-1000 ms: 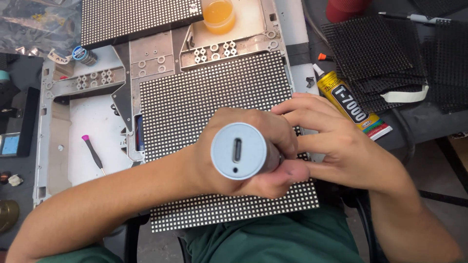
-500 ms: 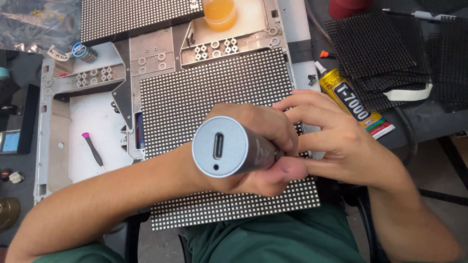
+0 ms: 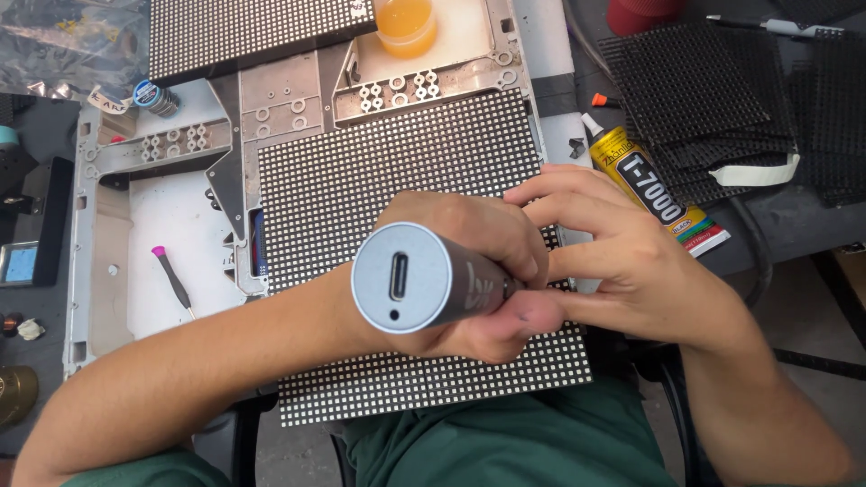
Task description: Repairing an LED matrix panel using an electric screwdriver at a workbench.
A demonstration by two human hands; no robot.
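Tilted further since half a second ago: the grey cylindrical tool (image 3: 424,280) now leans left, its port end facing the camera. Hands haven't shifted off the panel.

Head view: left hand (image 3: 469,271) is clenched around the tool's barrel, butt end sticking out past the fist toward the lens, tip hidden under the fingers. Right hand (image 3: 622,261) rests fingers against the left knuckles; can't tell if it grips anything. Both sit over the dotted LED panel (image 3: 379,180). Yellow glue tube (image 3: 649,185) lies just right of the panel.
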